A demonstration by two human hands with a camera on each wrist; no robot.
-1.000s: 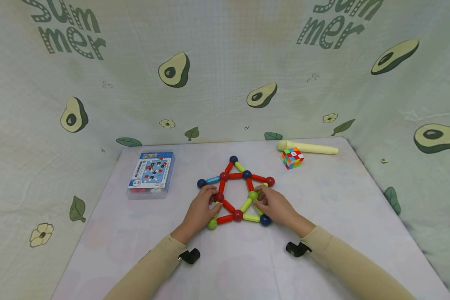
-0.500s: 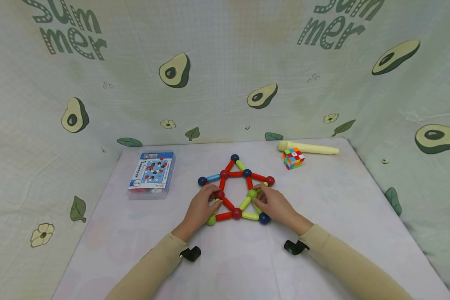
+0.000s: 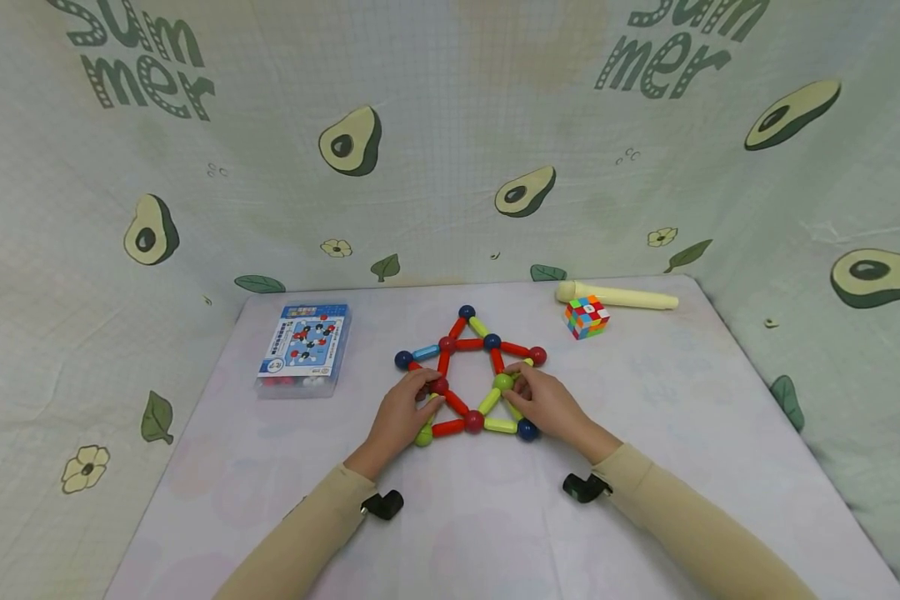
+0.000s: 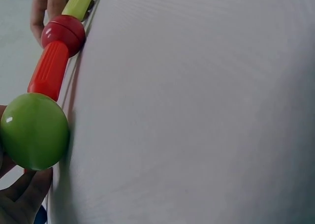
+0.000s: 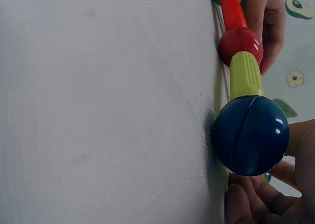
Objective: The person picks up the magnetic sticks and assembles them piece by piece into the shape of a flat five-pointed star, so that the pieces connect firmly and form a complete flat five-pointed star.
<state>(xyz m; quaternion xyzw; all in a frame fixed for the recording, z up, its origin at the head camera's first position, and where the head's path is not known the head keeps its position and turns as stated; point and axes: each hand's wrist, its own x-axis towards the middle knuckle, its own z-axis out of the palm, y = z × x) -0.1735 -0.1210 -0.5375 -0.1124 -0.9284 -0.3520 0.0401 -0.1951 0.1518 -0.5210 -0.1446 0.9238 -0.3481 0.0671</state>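
Note:
A star-shaped figure of magnetic rods and balls (image 3: 469, 344) lies flat on the table, in red, yellow-green and blue. My left hand (image 3: 399, 415) grips its left side, fingers by a red ball (image 3: 438, 386) and thumb near a yellow-green rod. On the opposite side my right hand (image 3: 558, 410) holds the figure beside a green ball (image 3: 502, 382); its fingers cover part of the rods there. The left wrist view shows the lower-left green ball (image 4: 34, 131) close up, and the right wrist view the lower-right blue ball (image 5: 251, 135). Exact finger contacts are partly hidden.
A clear plastic box with a blue printed label (image 3: 302, 350) lies at the back left. At the back right are a puzzle cube (image 3: 587, 317) and a cream microphone-shaped stick (image 3: 622, 297). A patterned cloth (image 3: 435, 133) hangs behind the white-covered table (image 3: 450, 533).
The whole star has slid slightly away from me, turning a little. Both hands keep their hold; the right hand and forearm have shifted slightly forward and left.

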